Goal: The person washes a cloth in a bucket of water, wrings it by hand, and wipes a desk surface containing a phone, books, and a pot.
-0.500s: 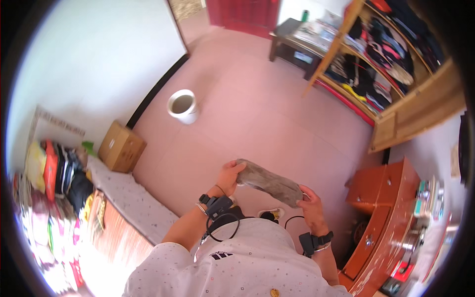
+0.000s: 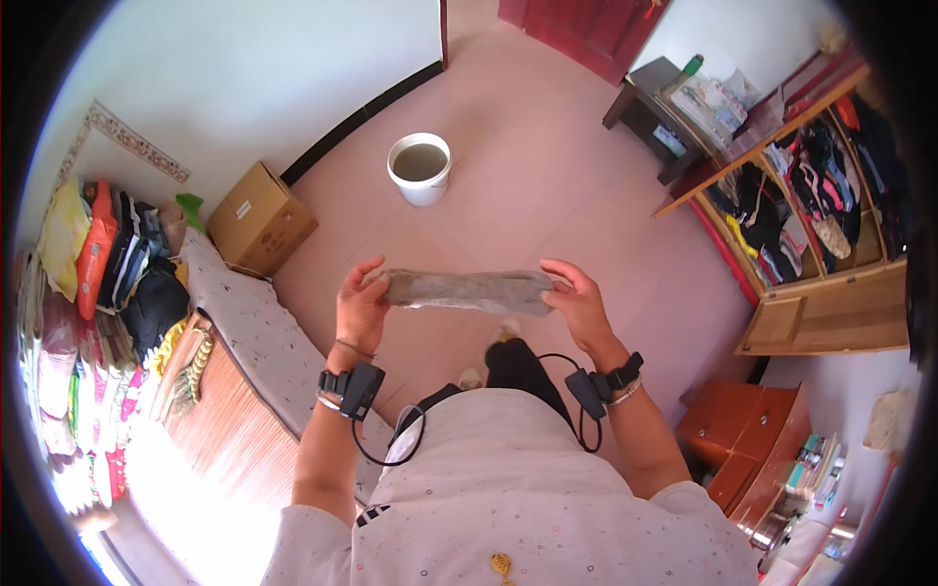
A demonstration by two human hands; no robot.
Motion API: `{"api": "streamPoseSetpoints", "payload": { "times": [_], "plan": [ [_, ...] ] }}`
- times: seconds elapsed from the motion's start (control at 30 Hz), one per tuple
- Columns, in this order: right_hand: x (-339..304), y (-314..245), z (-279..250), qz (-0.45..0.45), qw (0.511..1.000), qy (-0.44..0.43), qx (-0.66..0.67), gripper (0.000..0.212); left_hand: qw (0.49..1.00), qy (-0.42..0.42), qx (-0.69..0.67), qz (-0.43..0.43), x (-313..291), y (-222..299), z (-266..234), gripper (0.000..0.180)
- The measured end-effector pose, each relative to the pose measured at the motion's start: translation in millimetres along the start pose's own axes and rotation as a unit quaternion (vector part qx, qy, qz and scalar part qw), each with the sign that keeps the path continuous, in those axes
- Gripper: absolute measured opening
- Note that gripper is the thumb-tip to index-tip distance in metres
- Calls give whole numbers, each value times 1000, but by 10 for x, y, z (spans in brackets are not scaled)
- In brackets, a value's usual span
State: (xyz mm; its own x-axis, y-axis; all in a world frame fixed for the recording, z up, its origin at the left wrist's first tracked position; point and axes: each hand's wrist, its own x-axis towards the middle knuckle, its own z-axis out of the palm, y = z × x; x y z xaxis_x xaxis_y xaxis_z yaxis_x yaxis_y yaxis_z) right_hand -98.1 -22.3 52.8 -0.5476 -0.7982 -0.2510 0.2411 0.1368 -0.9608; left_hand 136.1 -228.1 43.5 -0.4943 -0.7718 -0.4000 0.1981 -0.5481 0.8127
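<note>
A folded grey-brown cloth (image 2: 469,289) is stretched level between my two hands, in front of my body and above the floor. My left hand (image 2: 363,308) pinches its left end, with the thumb and fingers closed on the fabric. At the other end my right hand (image 2: 578,303) grips it the same way, its index finger lifted along the top. The cloth looks flattened into a long strip, and its ends are partly hidden by my fingers. Farther off, a white bucket (image 2: 433,186) holding murky grey liquid stands on the floor.
Left are a cardboard box (image 2: 259,220), a bed with a patterned sheet (image 2: 259,332) and piled clothes (image 2: 98,254). On the right, an open wardrobe (image 2: 821,337) full of clothes stands above a reddish-brown drawer cabinet (image 2: 747,430). A dark low table (image 2: 664,117) is at the back.
My view has turned and the bucket looks nearer. The cloth has gone from slanting down to the right to lying level, and both hands have moved up and left in the picture with it.
</note>
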Motion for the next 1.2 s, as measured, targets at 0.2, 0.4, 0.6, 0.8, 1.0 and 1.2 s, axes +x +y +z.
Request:
{"api": "streamPoseSetpoints", "payload": {
  "times": [0.2, 0.4, 0.6, 0.8, 1.0, 1.2],
  "plan": [
    [984, 9, 192, -40, 998, -43, -30, 31, 992, -9, 123, -8, 614, 231, -175, 24],
    [2055, 416, 172, -3, 986, -81, -148, 26, 814, -165, 552, 73, 1527, 190, -204, 36],
    [2829, 754, 463, -102, 924, -154, -334, 27, 635, -212, 743, 12, 2642, 52, -390, 26],
    [3621, 914, 504, -71, 851, -221, -472, 21, 685, -225, 690, 62, 3610, 77, -599, 15],
    [4695, 975, 609, 31, 905, -123, -407, 19, 869, -143, 465, -88, 4756, 34, -850, 20],
    [5612, 1781, 780, 151, 972, -6, -179, 32, 926, -95, 341, -129, 5995, -248, -864, 49]
  ]
}}
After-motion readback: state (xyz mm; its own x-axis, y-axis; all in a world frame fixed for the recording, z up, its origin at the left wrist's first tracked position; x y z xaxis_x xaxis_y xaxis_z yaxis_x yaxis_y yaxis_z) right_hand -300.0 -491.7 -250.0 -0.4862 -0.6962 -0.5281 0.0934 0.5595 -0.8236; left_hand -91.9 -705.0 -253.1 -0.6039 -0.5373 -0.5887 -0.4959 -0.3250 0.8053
